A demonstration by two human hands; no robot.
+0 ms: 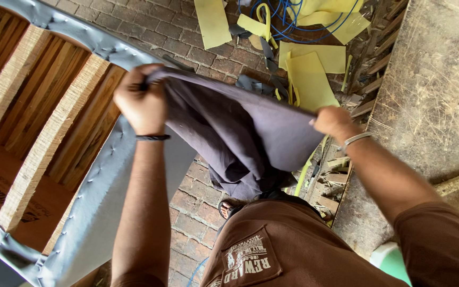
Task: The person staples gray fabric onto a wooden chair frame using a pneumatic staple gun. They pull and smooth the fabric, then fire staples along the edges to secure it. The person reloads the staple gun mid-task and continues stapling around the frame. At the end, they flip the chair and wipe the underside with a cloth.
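Left hand: fingers curled tight into a fist on one edge of the dark grey cloth, centre-left of the frame; a dark band circles the wrist. Right hand: fingers pinched on the opposite edge of the cloth, right of centre; a metal bracelet sits on the wrist. The cloth spans between both hands and sags in folds toward the lower centre. Left of the hands stands a wooden frame edged with stapled grey fabric. Yellow foam offcuts and blue cable lie on the brick floor at upper centre. A scratched worktop fills the right side.
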